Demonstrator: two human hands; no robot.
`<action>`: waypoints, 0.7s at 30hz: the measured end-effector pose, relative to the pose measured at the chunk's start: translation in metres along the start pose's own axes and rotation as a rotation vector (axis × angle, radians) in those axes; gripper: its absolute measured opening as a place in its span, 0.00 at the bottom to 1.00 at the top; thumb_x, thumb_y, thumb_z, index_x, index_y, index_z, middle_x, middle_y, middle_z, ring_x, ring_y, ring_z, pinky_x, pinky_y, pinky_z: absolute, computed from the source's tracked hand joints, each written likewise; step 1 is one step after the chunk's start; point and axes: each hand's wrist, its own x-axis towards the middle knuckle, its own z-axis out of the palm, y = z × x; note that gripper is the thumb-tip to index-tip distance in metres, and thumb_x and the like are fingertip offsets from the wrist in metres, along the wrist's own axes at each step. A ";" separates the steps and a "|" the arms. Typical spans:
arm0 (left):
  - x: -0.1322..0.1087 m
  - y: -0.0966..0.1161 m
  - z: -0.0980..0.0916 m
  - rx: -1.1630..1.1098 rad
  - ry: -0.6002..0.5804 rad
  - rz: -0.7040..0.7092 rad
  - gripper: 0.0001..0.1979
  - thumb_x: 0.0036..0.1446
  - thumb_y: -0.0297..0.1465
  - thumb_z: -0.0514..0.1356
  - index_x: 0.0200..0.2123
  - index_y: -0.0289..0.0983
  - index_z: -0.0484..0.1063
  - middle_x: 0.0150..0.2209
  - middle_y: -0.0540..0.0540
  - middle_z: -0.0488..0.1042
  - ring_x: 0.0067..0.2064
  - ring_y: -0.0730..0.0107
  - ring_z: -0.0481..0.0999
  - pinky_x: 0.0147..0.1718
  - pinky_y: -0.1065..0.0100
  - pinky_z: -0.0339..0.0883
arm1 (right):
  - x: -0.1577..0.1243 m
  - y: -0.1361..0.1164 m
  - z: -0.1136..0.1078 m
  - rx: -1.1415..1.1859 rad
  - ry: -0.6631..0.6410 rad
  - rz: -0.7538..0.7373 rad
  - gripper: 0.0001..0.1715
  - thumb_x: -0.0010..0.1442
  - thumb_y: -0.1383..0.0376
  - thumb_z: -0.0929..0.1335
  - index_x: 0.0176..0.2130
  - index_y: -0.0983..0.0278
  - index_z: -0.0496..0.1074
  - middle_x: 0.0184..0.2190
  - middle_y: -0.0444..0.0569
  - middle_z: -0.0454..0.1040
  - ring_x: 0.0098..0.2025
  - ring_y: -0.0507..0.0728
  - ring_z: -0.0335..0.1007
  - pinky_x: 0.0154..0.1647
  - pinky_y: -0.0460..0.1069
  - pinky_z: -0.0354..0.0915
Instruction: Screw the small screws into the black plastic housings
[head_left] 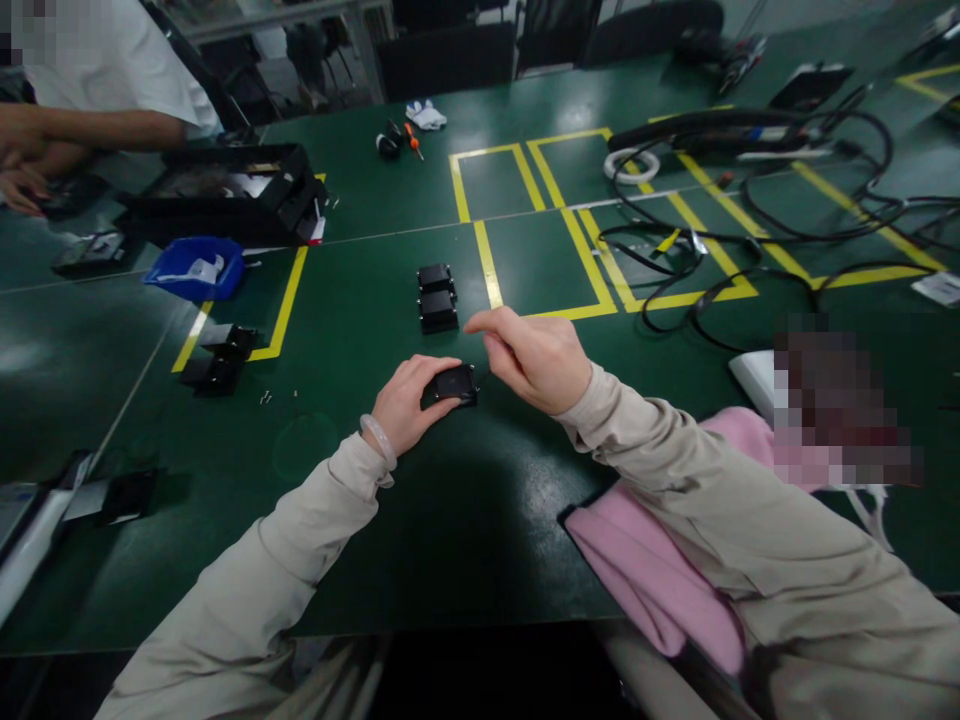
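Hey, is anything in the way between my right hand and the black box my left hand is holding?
Nothing visible stands between the right hand and the black box at its right end. The left hand covers its left end; the other black boxes sit farther off, outside that gap.

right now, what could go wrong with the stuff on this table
Only the left hand clearly holds the black case, so it might slip if the right hand bumps it. The two black cases beyond the hands could get knocked by a wide move. Small metal pieces, possibly screws, lie loose left of the left hand, and the left sleeve might sweep them away.
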 end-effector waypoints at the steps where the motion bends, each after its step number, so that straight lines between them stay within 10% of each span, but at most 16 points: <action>1: 0.000 0.000 0.000 -0.001 0.000 0.001 0.19 0.62 0.34 0.64 0.55 0.37 0.70 0.49 0.42 0.74 0.50 0.59 0.73 0.50 0.58 0.70 | 0.000 0.000 0.000 0.009 -0.009 0.002 0.23 0.71 0.63 0.54 0.47 0.67 0.74 0.26 0.45 0.77 0.26 0.50 0.69 0.30 0.45 0.56; 21: 0.001 0.001 0.000 0.002 -0.014 -0.012 0.19 0.63 0.35 0.62 0.55 0.37 0.69 0.49 0.41 0.74 0.50 0.58 0.73 0.50 0.58 0.69 | -0.001 -0.001 0.000 0.024 -0.037 0.050 0.25 0.72 0.61 0.53 0.47 0.67 0.73 0.26 0.46 0.76 0.25 0.50 0.69 0.30 0.46 0.55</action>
